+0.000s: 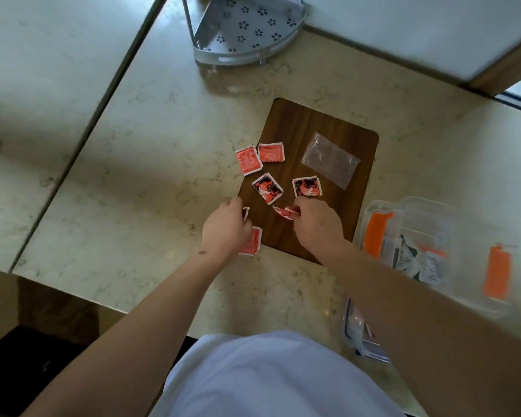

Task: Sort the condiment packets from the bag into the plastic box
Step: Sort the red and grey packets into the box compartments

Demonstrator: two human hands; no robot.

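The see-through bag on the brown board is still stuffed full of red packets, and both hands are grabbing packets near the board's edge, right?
Not quite. In the head view the clear bag looks empty and flat on the board; the packets lie loose outside it. The rest holds: the left hand and right hand each pinch a packet.

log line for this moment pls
left hand: pinching packet | right hand: pinching packet | clear bag: emptied on board | plastic box: open, partly filled

Counter (151, 164): polished veined stone, glossy. Board (310, 127): dark wood grain, matt. Bag (330, 159) at board's 2 o'clock: clear crinkled plastic. Box (451, 212): clear plastic. Rack (241, 52): perforated grey metal.
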